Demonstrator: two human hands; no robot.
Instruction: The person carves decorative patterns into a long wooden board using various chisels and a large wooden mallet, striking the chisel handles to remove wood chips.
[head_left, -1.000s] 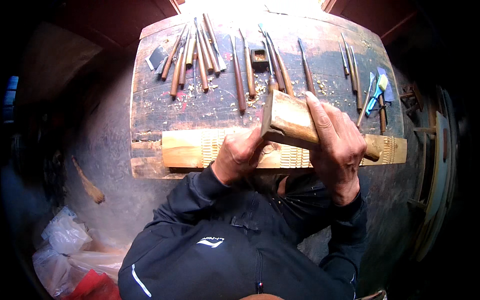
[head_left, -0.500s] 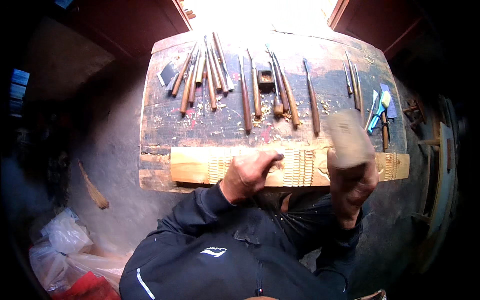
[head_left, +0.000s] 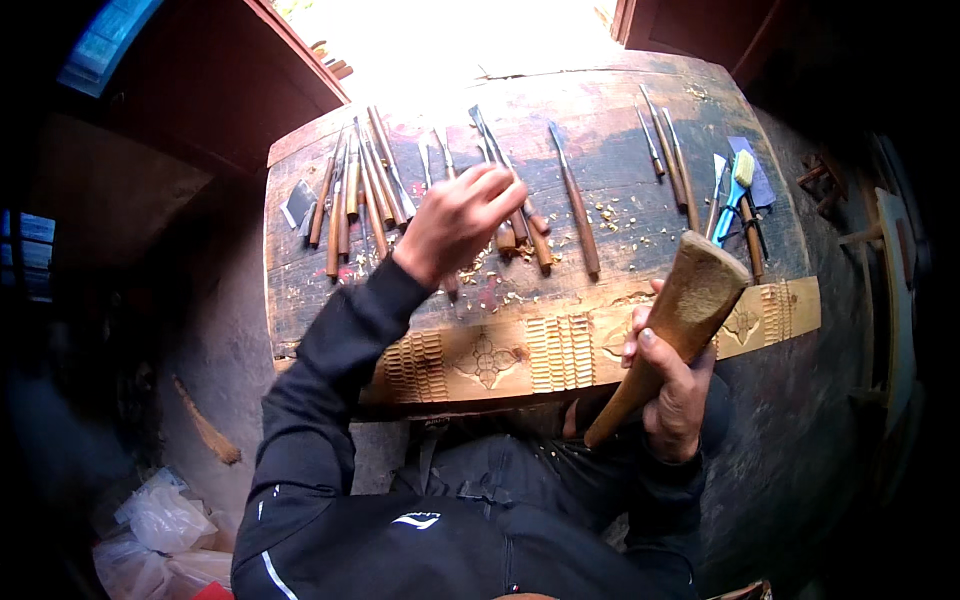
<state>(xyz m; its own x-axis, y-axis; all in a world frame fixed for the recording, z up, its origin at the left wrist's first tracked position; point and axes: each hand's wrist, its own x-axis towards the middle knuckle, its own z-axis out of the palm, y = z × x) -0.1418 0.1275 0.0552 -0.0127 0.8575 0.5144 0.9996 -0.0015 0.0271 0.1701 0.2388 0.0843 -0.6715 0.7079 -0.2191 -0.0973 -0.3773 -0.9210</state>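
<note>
My left hand (head_left: 462, 222) is over the middle group of chisels, fingers curled together; what they hold, if anything, is hidden. A short wooden handle (head_left: 537, 217) shows right beside its fingertips. Below that hand, the carved wooden board (head_left: 487, 362) lies along the table's near edge, with a flower motif and bands of notched cuts. In my right hand (head_left: 675, 395) is a wooden mallet (head_left: 703, 290), its thick head tilted up over the board and its handle slanting down to the left. My fingers wrap round it where the head narrows.
Several chisels (head_left: 372, 180) lie in a bunch on the table's left. A single chisel (head_left: 575, 210) lies right of the middle, with more chisels (head_left: 672, 160) and a blue brush (head_left: 735, 195) farther right. Wood chips (head_left: 615, 225) are scattered about. A broom (head_left: 208, 425) lies on the floor.
My left hand has lifted off the board and moved away from me, over the chisels. The mallet, blurred before, is now still and tilted, its handle showing. The whole view has shifted.
</note>
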